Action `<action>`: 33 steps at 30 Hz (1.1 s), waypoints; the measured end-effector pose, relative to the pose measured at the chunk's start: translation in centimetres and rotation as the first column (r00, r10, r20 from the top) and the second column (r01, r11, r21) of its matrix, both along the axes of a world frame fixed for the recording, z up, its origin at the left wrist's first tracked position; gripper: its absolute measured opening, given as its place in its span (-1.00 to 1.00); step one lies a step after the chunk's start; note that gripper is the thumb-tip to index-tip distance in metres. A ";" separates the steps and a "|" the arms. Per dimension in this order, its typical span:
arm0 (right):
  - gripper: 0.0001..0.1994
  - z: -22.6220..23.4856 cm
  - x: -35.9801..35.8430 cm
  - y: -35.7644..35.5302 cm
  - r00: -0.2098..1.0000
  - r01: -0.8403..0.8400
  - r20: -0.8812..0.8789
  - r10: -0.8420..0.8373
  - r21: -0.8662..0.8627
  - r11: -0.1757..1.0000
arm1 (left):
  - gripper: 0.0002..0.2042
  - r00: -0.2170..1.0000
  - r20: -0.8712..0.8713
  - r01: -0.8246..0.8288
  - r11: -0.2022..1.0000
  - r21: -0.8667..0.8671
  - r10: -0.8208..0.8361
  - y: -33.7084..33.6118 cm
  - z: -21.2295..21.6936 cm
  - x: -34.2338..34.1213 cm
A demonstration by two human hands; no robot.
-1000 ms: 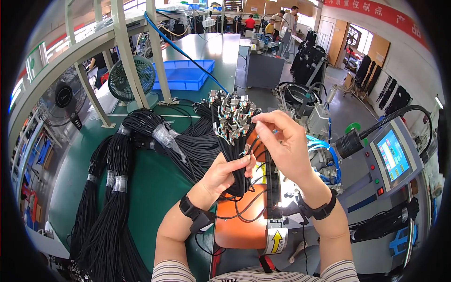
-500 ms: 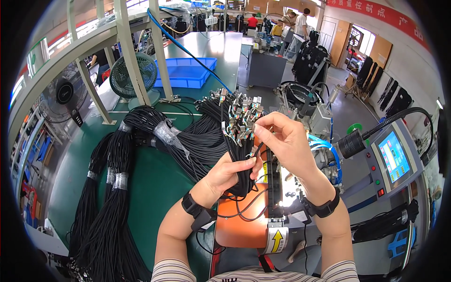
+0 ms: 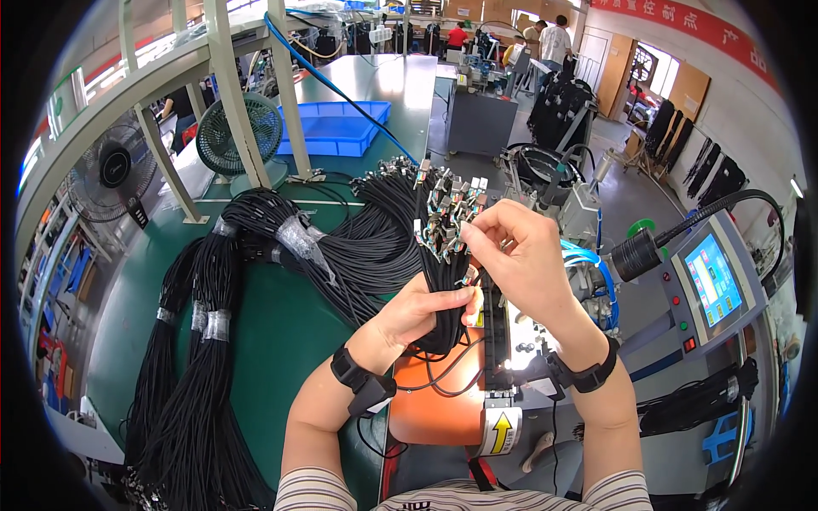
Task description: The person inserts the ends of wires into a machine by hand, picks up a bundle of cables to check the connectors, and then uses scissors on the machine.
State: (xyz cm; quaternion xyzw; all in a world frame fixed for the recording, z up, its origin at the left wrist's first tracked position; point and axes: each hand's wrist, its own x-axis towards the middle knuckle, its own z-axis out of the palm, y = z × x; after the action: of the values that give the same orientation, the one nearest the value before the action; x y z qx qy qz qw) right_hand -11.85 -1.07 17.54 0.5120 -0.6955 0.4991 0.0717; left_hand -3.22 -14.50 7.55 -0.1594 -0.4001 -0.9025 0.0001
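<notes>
While hands grip black cable bundle [image 3: 443,281], yellow arrow label [image 3: 501,430] below, red banner [image 3: 682,34] overhead

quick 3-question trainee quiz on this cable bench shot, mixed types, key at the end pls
1. True or false: the left hand grips a bunch of black cables.
2. What is the right hand pinching? A) a blue tray B) a connector end at the top of the held bunch C) a fan
3. Fill in: the taped cable bundles lie on the ___ table top, on the person's left.

Key: 1 true; 2 B; 3 green.
</notes>
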 end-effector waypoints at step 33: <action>-0.84 0.6 0.0 1.6 0.897 -0.088 0.422 0.134 -0.126 0.988 | -0.71 1.000 -0.026 0.015 0.998 -0.069 -0.017 0.4 -1.1 0.8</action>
State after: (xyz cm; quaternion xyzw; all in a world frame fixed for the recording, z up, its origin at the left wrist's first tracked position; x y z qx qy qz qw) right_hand -11.89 0.50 18.12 0.4241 -0.6370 0.6380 -0.0852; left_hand -2.40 -14.10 6.41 -0.1743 -0.4296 -0.8860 -0.0074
